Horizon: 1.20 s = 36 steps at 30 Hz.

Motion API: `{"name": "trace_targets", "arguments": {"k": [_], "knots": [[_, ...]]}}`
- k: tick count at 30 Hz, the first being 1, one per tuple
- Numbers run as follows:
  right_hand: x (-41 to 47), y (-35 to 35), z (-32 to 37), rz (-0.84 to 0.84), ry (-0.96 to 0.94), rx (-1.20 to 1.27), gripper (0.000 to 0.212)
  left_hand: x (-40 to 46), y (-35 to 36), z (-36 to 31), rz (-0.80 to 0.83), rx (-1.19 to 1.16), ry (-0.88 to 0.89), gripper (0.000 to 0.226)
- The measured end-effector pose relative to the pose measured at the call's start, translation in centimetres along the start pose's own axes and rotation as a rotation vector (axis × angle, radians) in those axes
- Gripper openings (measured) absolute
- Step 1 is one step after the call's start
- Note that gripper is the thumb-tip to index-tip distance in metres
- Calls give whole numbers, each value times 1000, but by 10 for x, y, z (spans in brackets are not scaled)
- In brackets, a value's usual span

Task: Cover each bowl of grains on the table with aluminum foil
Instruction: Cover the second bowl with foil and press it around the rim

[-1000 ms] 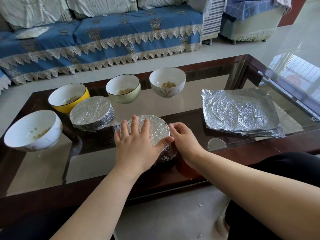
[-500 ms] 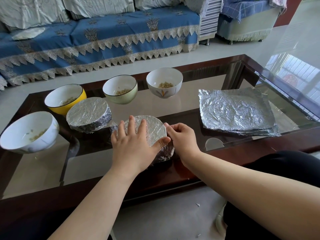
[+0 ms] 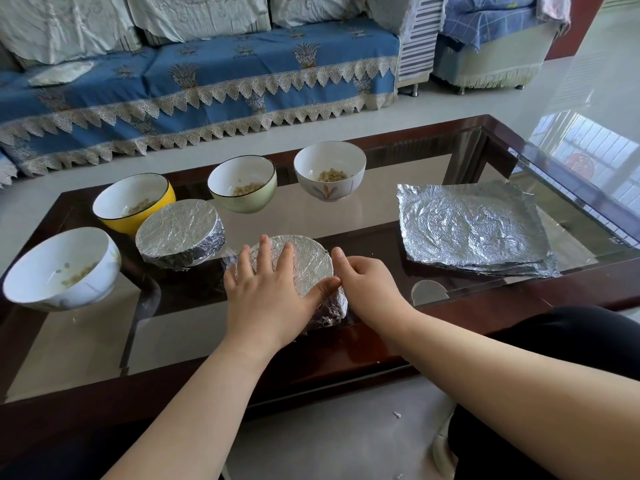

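No brand, label or writing can be read anywhere; the only markings are a painted flower-like motif on the side of the white bowl (image 3: 329, 174) at the far end of the row and a pineapple-like print on the blue sofa cover (image 3: 207, 81). The surface is a glass-topped table (image 3: 381, 216) in a dark red-brown wooden frame, glossy enough to mirror a window at its right end. Behind it stand the sofa with its lace-trimmed cover and pale cushions, then a second seat (image 3: 491, 39) under a blue checked cloth, all on a pale shiny floor (image 3: 346, 441) with a few scraps near the person's knees. The near wrapped bowl (image 3: 304, 268) sits at the table's front edge: the left hand (image 3: 273, 292) lies flat on its foil top, fingers spread, thumb along the rim, while the right hand (image 3: 367, 282) curls against the bowl's right side, pressing the foil skirt; whether it pinches the foil cannot be told. Just left and behind is a second wrapped bowl (image 3: 180, 233). Four bowls of grain stand uncovered: a white one (image 3: 62, 268) at far left, a yellow bowl (image 3: 135, 202), a green bowl (image 3: 242, 188), and the painted white bowl. A stack of foil sheets (image 3: 471, 230) lies flat to the right, well apart from the bowls.
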State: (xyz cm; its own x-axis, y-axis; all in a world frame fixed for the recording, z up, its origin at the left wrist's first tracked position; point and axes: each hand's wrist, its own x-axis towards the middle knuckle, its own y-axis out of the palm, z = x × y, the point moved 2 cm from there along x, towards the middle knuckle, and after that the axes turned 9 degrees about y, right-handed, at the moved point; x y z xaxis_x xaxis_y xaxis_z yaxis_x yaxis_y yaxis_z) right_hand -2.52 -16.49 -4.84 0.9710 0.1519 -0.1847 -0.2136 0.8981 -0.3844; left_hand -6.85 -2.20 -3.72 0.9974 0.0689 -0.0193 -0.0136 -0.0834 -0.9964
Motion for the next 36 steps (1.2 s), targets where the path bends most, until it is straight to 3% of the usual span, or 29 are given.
{"name": "trace_targets", "arguments": {"k": [3,8,12,15,20,27,36], "knots": [[6,1,-5,58,95,120,54,2,-1,1,1,-3,-5,126],[10,4,-11,143,180,336,18,2,-2,0,9,2,-26,129],[22,-1,-2,60,128,181,29,3,-7,-2,46,-31,-43,124],[30,-2,2,74,99,115,19,-3,-18,1,118,-96,-36,115],[33,-3,0,60,24,38,27,-13,-28,6,115,45,-28,113],[8,16,-20,-18,-41,246,33,-1,-7,14,79,-4,138,132],[9,23,-31,-75,-16,380,21,-2,-2,12,19,20,134,128]]}}
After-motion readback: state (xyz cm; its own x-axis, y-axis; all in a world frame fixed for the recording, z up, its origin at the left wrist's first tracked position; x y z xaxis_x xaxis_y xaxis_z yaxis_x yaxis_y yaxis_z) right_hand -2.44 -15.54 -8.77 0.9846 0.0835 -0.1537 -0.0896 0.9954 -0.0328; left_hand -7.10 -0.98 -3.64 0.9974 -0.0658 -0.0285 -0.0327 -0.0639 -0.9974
